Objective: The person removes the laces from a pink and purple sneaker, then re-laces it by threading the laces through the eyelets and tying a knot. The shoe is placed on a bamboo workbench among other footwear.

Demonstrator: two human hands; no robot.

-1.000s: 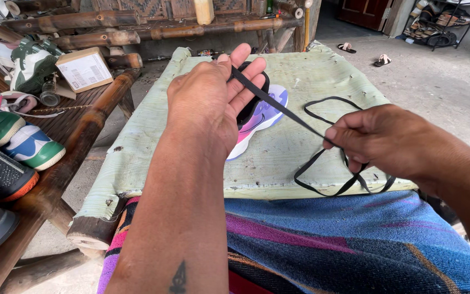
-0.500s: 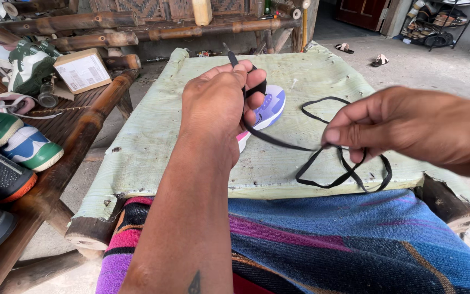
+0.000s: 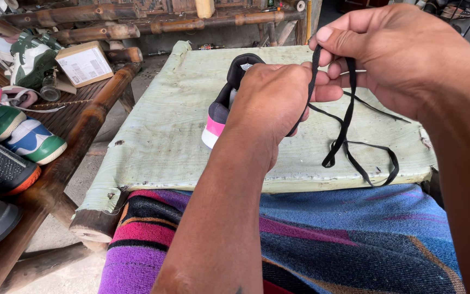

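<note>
My left hand sat at the centre of the frame, its grip closed over the front of a small sneaker with a black collar, a pink heel patch and a white sole. The shoe rested on the pale green desk, heel toward the left of the frame, and my knuckles hid most of its upper. My right hand hung in the upper right, thumb and forefinger pinched shut on a black shoelace. The lace ran from that pinch down past my left fingers, then fell in loose loops onto the desk at the right of the frame, one end trailing away toward the far right edge. The two hands were touching or nearly so at the fingertips, with the lace between them.

A striped blanket in purple, blue and pink covered my lap along the bottom of the frame. At the left stood a bamboo rack with several other sneakers lying on it, green, white, orange and black, and a small cardboard box sat toward the upper left.
</note>
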